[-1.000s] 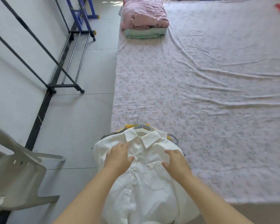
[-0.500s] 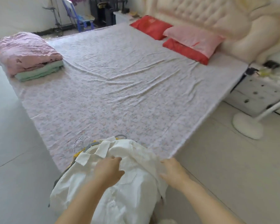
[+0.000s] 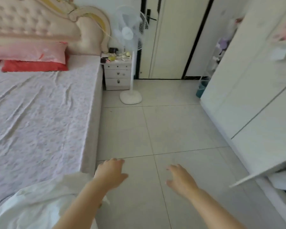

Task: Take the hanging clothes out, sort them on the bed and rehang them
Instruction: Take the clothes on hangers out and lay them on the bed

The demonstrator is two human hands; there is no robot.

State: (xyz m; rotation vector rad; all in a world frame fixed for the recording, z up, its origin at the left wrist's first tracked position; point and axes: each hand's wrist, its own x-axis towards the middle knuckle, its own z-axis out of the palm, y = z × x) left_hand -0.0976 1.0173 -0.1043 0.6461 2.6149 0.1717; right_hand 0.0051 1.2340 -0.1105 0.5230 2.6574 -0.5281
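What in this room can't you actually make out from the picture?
- Shirt: head view, cut off by the bottom and left edges and blurred. No hanger shows.
- Wardrobe: head view, its own doors and the right edge hide the inside. The coloured shapes near its top are a blur.
- Nightstand: head view, the things on top are too small and blurred to name.

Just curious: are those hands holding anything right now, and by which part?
Nothing. Left hand and right hand are open, empty, above the floor; the white shirt lies on the bed.
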